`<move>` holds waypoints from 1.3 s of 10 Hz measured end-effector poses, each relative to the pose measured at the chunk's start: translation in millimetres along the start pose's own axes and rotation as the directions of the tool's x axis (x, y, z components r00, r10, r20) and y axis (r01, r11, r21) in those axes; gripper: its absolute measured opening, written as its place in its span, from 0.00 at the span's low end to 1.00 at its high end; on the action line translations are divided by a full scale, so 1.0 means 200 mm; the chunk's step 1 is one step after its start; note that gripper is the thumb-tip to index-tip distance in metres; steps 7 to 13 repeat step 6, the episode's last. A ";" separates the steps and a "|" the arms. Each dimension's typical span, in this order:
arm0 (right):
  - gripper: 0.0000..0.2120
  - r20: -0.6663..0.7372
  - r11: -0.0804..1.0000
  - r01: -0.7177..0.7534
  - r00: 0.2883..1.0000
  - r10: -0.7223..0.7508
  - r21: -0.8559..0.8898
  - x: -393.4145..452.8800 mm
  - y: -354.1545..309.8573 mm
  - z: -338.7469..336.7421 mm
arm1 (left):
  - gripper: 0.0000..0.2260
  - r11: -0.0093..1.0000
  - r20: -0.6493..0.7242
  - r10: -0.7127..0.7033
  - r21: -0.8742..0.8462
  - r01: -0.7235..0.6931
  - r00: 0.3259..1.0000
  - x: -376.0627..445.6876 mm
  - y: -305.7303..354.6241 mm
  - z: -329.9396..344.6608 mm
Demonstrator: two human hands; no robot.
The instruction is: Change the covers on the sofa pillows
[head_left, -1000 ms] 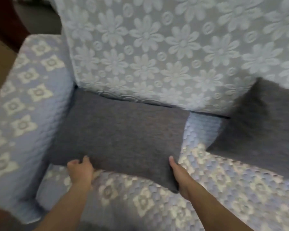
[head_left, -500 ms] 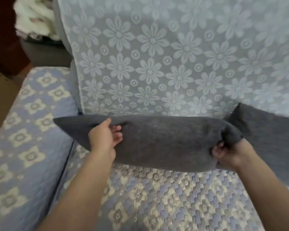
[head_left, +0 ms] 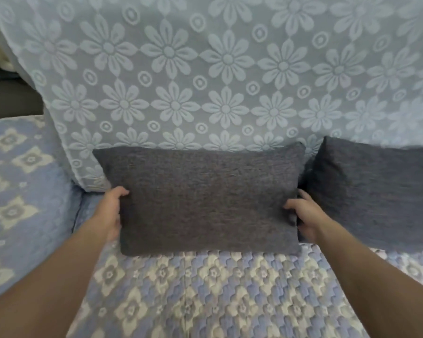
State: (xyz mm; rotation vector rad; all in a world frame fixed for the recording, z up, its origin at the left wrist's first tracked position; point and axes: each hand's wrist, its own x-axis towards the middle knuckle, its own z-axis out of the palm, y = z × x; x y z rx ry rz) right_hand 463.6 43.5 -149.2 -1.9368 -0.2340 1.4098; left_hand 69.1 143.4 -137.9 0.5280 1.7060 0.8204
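Both hands, left hand (head_left: 111, 211) and right hand (head_left: 303, 215), grip the short ends of the dark grey rectangular woven pillow (head_left: 203, 198) standing upright on the quilted blue sofa seat (head_left: 205, 301) against the floral backrest (head_left: 205, 81), seemingly placing it, so next comes letting go

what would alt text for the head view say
Two bare hands hold a grey pillow upright against a sofa back draped in pale flowered cloth, the left hand on its left edge and the right hand on its right. A second pillow leans beside it on the patterned seat.
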 end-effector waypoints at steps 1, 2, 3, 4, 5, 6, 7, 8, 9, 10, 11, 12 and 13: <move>0.22 0.118 0.993 0.030 0.993 -0.017 -0.112 -0.03 -0.07 0.07 | 0.15 0.998 0.078 -0.020 -0.050 0.024 0.997 0.04 -0.03 0.04; 0.14 0.123 0.989 0.123 0.986 -0.112 -0.086 -0.08 -0.14 0.04 | 0.33 0.989 0.086 0.030 -0.148 -0.017 0.996 0.10 -0.08 0.01; 0.13 -0.035 0.989 0.147 0.989 -0.146 0.030 -0.05 -0.13 0.00 | 0.28 0.998 0.124 0.056 -0.025 -0.053 0.991 0.06 -0.14 0.04; 0.28 -0.144 0.937 0.035 0.986 -0.090 -0.347 0.03 -0.02 0.03 | 0.27 0.949 0.063 0.050 0.308 -0.067 0.997 0.11 -0.21 0.06; 0.37 -0.120 0.803 -0.067 0.993 -0.006 -0.592 -0.05 0.06 0.01 | 0.31 0.848 -0.094 0.012 0.529 0.040 0.995 0.04 -0.20 0.06; 0.38 -0.090 0.801 -0.105 0.994 0.065 -0.590 -0.29 -0.02 -0.05 | 0.31 0.772 -0.110 0.051 0.635 0.031 0.993 -0.18 -0.05 0.11; 0.38 -0.090 0.801 -0.105 0.994 0.065 -0.590 -0.29 -0.02 -0.05 | 0.31 0.772 -0.110 0.051 0.635 0.031 0.993 -0.18 -0.05 0.11; 0.38 -0.090 0.801 -0.105 0.994 0.065 -0.590 -0.29 -0.02 -0.05 | 0.31 0.772 -0.110 0.051 0.635 0.031 0.993 -0.18 -0.05 0.11; 0.38 -0.090 0.801 -0.105 0.994 0.065 -0.590 -0.29 -0.02 -0.05 | 0.31 0.772 -0.110 0.051 0.635 0.031 0.993 -0.18 -0.05 0.11; 0.38 -0.090 0.801 -0.105 0.994 0.065 -0.590 -0.29 -0.02 -0.05 | 0.31 0.772 -0.110 0.051 0.635 0.031 0.993 -0.18 -0.05 0.11; 0.38 -0.090 0.801 -0.105 0.994 0.065 -0.590 -0.29 -0.02 -0.05 | 0.31 0.772 -0.110 0.051 0.635 0.031 0.993 -0.18 -0.05 0.11; 0.38 -0.090 0.801 -0.105 0.994 0.065 -0.590 -0.29 -0.02 -0.05 | 0.31 0.772 -0.110 0.051 0.635 0.031 0.993 -0.18 -0.05 0.11; 0.38 -0.090 0.801 -0.105 0.994 0.065 -0.590 -0.29 -0.02 -0.05 | 0.31 0.772 -0.110 0.051 0.635 0.031 0.993 -0.18 -0.05 0.11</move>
